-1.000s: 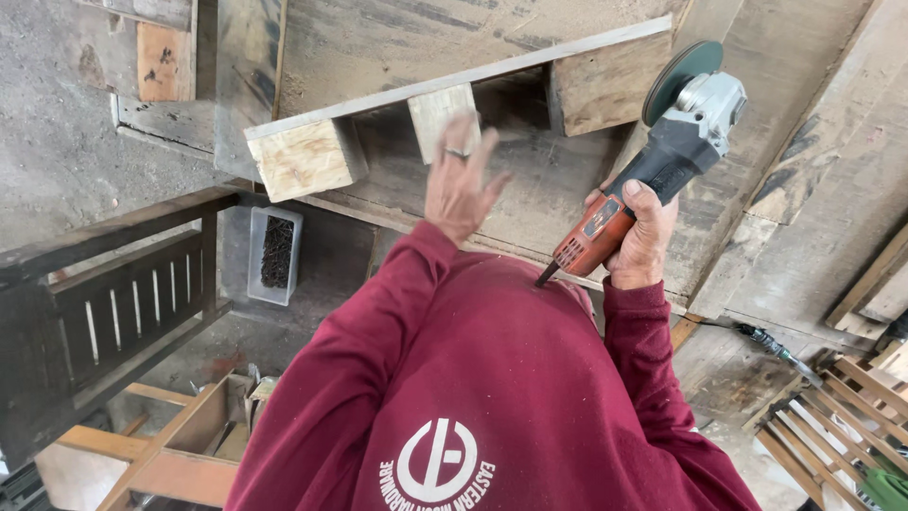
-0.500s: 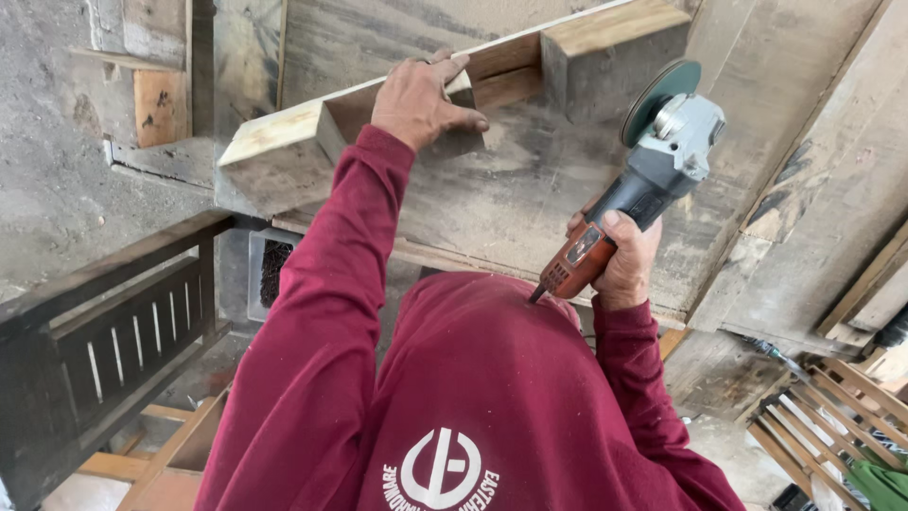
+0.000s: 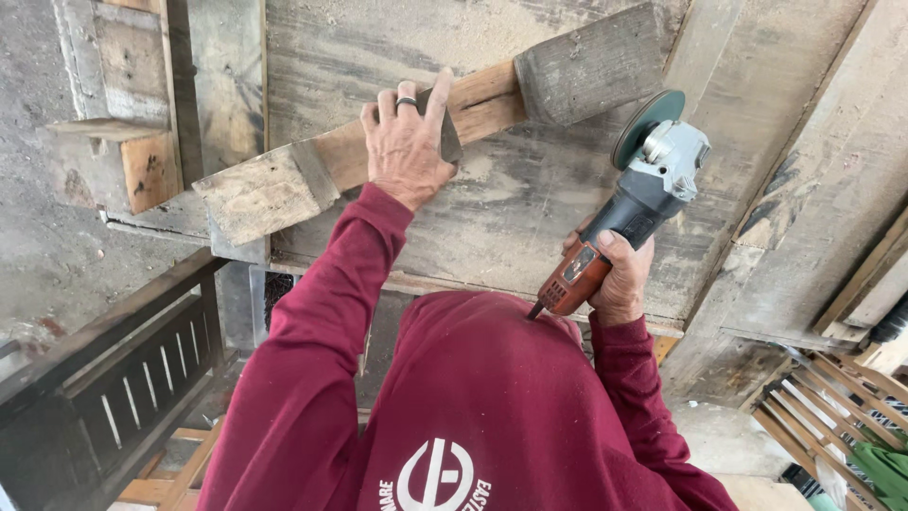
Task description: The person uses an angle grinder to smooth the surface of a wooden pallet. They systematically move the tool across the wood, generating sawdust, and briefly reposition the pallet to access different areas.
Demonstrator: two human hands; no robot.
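Wood piece (image 3: 378,156), a long plank with blocks fixed along it, is now laid tilted across the dusty desk (image 3: 530,203); half a second earlier it stood on edge with its block ends showing, so it has been turned over and a broad face is presented upward, which, as a judgement, makes that face ready for working. The left hand (image 3: 407,142) is pressed on the middle of the plank, fingers curled over its far edge and around the small middle block, a ring being visible on one finger. The right hand (image 3: 619,279) is closed around the orange handle of the angle grinder (image 3: 638,185), which is held clear of the wood, its green disc (image 3: 646,126) raised just beside the dark block (image 3: 591,61) at the plank's right end; the grinder has been lowered slightly compared with a second ago. A dark slatted frame (image 3: 113,378) is seen at lower left, further wooden slats (image 3: 832,416) at lower right, and scrap boards (image 3: 132,123) beyond the plank's left end. Nothing is seen between disc and plank, though the steadying hand lies close to the likely working area.
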